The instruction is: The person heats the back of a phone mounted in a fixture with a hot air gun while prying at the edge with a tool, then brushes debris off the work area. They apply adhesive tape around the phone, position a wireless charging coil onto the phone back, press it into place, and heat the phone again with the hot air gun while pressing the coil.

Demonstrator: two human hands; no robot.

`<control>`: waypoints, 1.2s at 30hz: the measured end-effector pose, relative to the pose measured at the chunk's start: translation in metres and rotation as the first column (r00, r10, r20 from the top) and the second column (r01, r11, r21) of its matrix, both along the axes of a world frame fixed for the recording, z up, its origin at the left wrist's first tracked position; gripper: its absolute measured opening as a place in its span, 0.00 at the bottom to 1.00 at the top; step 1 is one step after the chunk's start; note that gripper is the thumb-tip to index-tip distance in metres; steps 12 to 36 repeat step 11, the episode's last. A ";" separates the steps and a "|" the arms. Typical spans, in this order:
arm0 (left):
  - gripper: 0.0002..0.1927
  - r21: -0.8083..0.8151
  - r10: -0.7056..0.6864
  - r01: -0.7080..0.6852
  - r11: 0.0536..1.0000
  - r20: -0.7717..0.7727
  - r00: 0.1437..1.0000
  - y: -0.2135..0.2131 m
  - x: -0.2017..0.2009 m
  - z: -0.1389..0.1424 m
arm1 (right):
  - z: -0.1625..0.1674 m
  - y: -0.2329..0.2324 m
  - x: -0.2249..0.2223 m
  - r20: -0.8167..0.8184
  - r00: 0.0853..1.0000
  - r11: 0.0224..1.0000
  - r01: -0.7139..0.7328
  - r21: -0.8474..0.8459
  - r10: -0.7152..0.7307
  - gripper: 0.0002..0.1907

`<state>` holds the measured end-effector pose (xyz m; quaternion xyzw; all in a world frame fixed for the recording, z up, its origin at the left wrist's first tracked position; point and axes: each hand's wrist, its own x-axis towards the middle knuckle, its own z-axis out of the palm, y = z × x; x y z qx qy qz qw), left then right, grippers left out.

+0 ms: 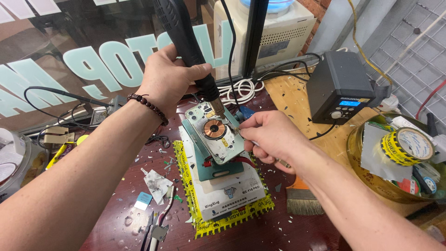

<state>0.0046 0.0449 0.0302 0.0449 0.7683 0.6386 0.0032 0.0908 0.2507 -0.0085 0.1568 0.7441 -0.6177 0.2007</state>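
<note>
Hot-air wand top cut off by frame edge. Tool tip under my right hand hidden by fingers. Brush handle behind my forearm. Tape roll bowl clipped at right edge.

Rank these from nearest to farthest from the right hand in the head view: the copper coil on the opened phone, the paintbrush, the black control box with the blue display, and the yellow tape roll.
From the right hand:
1. Copper coil, just left of its fingertips on the opened phone.
2. Paintbrush, below the wrist on the table.
3. Black control box, up and right, at the back.
4. Yellow tape roll, far right, in the bowl.
</note>
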 end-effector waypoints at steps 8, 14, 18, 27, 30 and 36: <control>0.17 0.037 -0.017 0.017 0.999 -0.001 1.000 0.001 -0.001 0.000 | -0.004 -0.006 0.002 -0.059 0.998 0.992 -0.014 0.128 0.022 0.08; 0.17 0.017 -0.009 0.009 1.000 0.003 1.000 0.002 -0.002 -0.001 | -0.007 -0.005 -0.001 -0.044 0.999 0.997 0.000 0.081 0.004 0.09; 0.17 0.017 -0.009 0.009 1.000 0.003 1.000 0.002 -0.002 -0.001 | -0.007 -0.005 -0.001 -0.044 0.999 0.997 0.000 0.081 0.004 0.09; 0.17 0.017 -0.009 0.009 1.000 0.003 1.000 0.002 -0.002 -0.001 | -0.007 -0.005 -0.001 -0.044 0.999 0.997 0.000 0.081 0.004 0.09; 0.17 0.017 -0.009 0.009 1.000 0.003 1.000 0.002 -0.002 -0.001 | -0.007 -0.005 -0.001 -0.044 0.999 0.997 0.000 0.081 0.004 0.09; 0.17 0.017 -0.009 0.009 1.000 0.003 1.000 0.002 -0.002 -0.001 | -0.007 -0.005 -0.001 -0.044 0.999 0.997 0.000 0.081 0.004 0.09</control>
